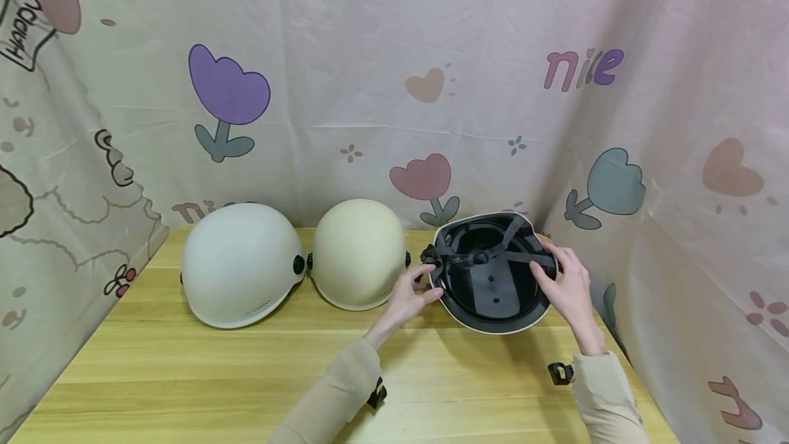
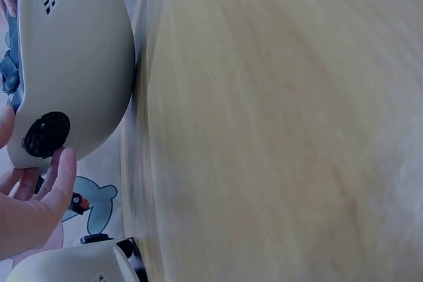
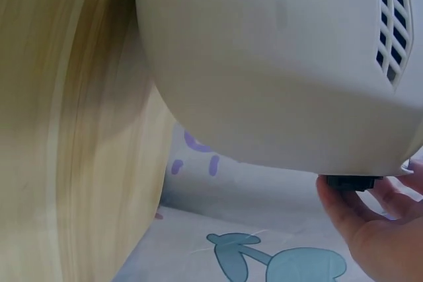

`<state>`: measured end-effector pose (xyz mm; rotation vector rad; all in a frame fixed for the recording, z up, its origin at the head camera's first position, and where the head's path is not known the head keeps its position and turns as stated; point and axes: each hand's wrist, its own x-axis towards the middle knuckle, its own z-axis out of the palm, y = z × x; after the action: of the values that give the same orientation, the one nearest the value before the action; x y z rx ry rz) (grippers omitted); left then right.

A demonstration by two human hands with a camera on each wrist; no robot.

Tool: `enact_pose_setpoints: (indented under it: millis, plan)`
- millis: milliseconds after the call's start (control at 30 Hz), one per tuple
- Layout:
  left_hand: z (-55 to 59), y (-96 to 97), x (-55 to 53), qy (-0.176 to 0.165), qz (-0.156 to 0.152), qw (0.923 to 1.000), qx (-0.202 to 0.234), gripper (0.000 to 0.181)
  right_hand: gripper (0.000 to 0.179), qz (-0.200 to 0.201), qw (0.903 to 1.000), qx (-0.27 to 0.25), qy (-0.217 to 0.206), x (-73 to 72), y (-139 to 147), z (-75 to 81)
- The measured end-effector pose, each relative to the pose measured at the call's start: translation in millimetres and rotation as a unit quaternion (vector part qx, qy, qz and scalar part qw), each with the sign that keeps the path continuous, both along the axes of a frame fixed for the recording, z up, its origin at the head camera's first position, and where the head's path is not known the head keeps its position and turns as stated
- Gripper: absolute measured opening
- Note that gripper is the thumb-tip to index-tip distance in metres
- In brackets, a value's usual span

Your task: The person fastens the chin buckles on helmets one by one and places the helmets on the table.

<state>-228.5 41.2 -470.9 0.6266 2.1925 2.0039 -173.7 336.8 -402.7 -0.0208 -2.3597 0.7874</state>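
Observation:
An upturned helmet (image 1: 493, 324) is at the right of the table, its black padded inside and dark chin straps (image 1: 487, 255) facing up. My left hand (image 1: 408, 299) grips its left rim; in the left wrist view, fingertips (image 2: 65, 163) touch beside the black round knob (image 2: 47, 135) on the cream shell (image 2: 79, 64). Across from it, my right hand (image 1: 566, 286) holds the right rim, thumb over the inner edge and fingers outside. The right wrist view shows the pale shell (image 3: 264, 64) with vent slots, and fingers at a black fitting (image 3: 353, 182) on its edge.
A large white helmet (image 1: 240, 262) and a smaller cream helmet (image 1: 359, 252) stand dome up side by side, left of the upturned one. The wooden table (image 1: 185, 382) meets a printed cloth backdrop (image 1: 345, 88) behind and at both sides.

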Motion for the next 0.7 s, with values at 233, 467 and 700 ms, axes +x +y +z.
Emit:
enact_pose_setpoints:
  millis: [233, 467, 700]
  plan:
    - [2.4, -1.3, -0.6, 0.007, 0.000, 1.0000, -0.005, 0.051, 0.039, 0.002, 1.0000, 0.002, 0.004, 1.0, 5, -5.2]
    - [3.7, -2.9, -0.7, 0.024, -0.002, 0.9997, -0.007, 0.050, 0.042, 0.004, 0.9999, 0.011, 0.011, 1.0, 10, -12.0]
    - [6.9, -4.5, 0.6, 0.035, 0.000, 0.9993, -0.012, 0.050, 0.043, 0.007, 0.9997, 0.015, 0.017, 0.5, 15, -19.5]
